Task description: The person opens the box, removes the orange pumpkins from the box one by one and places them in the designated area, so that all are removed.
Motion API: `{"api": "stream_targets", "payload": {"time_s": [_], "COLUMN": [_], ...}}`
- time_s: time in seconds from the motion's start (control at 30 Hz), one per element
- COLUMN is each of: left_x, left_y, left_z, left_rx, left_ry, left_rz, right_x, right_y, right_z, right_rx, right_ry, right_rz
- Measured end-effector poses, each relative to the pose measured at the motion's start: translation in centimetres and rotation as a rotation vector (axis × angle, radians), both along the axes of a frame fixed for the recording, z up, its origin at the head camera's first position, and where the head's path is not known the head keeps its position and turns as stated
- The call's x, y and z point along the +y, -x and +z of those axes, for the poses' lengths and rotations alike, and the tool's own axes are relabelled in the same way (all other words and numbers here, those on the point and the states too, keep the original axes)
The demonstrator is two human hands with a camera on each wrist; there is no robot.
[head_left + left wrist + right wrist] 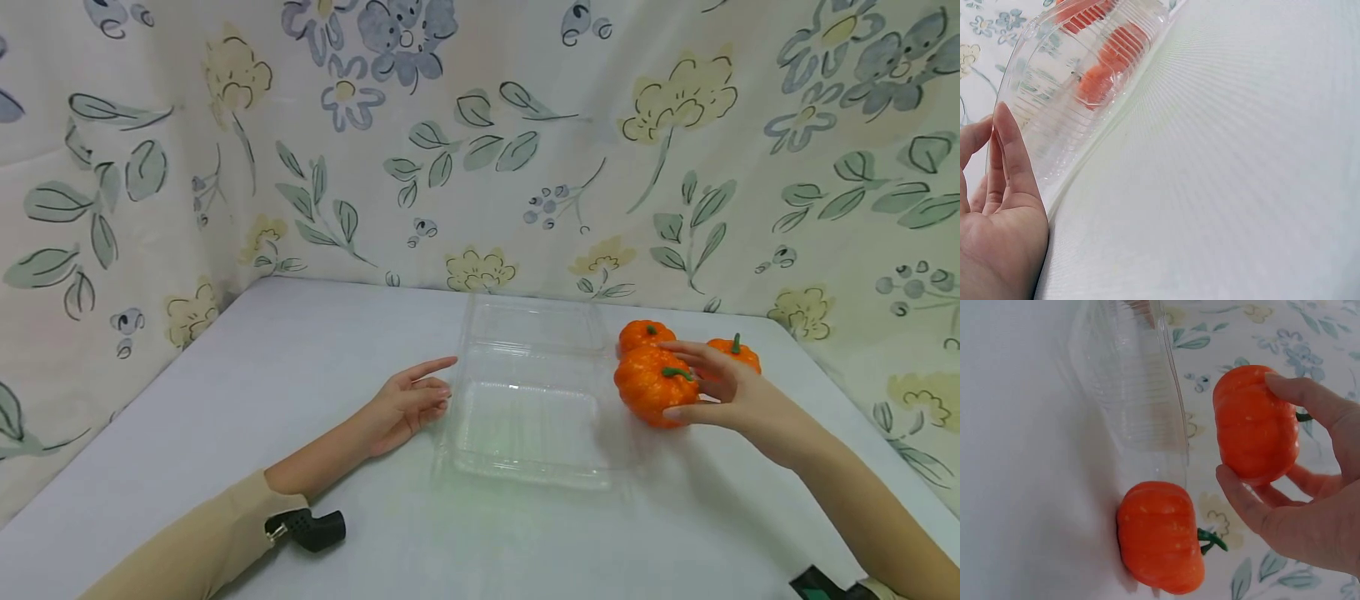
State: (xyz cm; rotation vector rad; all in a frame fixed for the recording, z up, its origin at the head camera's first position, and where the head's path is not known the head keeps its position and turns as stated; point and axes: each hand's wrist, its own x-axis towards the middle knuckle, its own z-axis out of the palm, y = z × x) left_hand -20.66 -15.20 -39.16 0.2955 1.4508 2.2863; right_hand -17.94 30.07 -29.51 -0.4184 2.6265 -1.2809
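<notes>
My right hand [738, 404] grips an orange pumpkin [647, 385] with a green stem, thumb on one side and fingers on the other. In the right wrist view this pumpkin [1255, 428] is held up between the fingertips. A second pumpkin [637, 332] shows just behind it, and a third pumpkin [742, 353] is partly hidden by the hand. A clear plastic clamshell container [525, 471] lies with its lid folded back, left of the pumpkins. My left hand [408, 408] is at its left side, fingers loosely extended, fingertips right at the rim.
A white-covered table [315, 358] bears everything. Behind and beside it hangs a floral curtain [450, 225]. A black wrist device [318, 531] sits at the left sleeve, and another dark device [817, 583] at the right wrist.
</notes>
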Motion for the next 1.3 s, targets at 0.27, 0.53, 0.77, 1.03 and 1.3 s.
{"api": "stream_targets", "payload": {"time_s": [0.27,0.53,0.77,1.03,1.3], "left_x": [0.0,0.0,0.2,0.0,0.1], "left_y": [0.0,0.0,0.0,-0.1,0.0], "left_z": [0.0,-0.1,0.0,0.0,0.0], "left_rx": [0.002,0.011,-0.004,-0.006,-0.001], "left_ry": [0.007,0.0,0.022,0.02,0.023], "left_rz": [-0.002,-0.013,0.001,0.004,0.001], "right_x": [1.4,2.8,4.1,5.3,6.8], "right_y": [0.4,0.9,1.4,1.6,1.8], "right_z": [0.1,0.0,-0.2,0.2,0.1], "right_rx": [0.019,0.032,0.067,0.073,0.088], "right_ry": [-0.002,0.024,-0.041,-0.08,-0.099], "right_rz": [-0.003,0.025,0.038,0.042,0.039]}}
